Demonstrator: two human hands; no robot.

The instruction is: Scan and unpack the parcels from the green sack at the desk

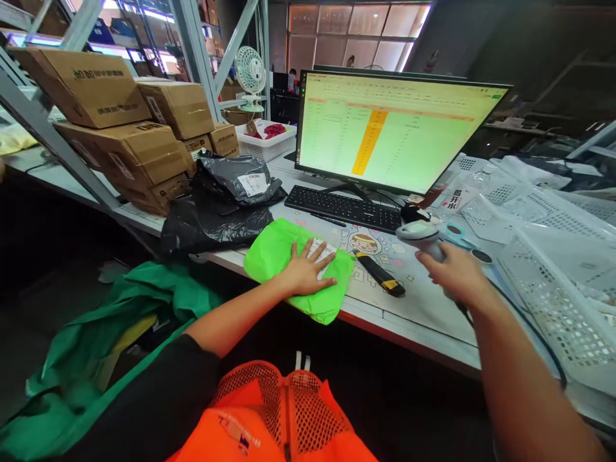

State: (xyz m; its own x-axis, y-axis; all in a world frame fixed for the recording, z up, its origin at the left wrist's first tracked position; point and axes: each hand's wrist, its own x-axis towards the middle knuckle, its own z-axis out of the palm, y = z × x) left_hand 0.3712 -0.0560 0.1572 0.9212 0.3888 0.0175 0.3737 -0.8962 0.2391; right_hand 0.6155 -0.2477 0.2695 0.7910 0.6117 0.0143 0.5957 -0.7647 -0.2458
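Observation:
My left hand [308,269] lies flat with fingers spread on a bright green mailing bag [269,253] at the table's front edge. A white label [323,249] on the bag shows partly between the fingers. My right hand [450,273] is wrapped round the grip of a grey-white barcode scanner [421,235], held above the table with its head toward the left. Between the two hands lies a black and yellow utility knife [380,273] on the printed desk mat [423,308]. The scanner's cable runs down behind my right forearm.
A monitor [394,128] and black keyboard [341,207] stand behind the mat. Black mailing bags [216,218] and stacked cardboard boxes [129,154] are at the left. White perforated baskets [553,289] crowd the right. A green sack [115,327] hangs open below the table's left side.

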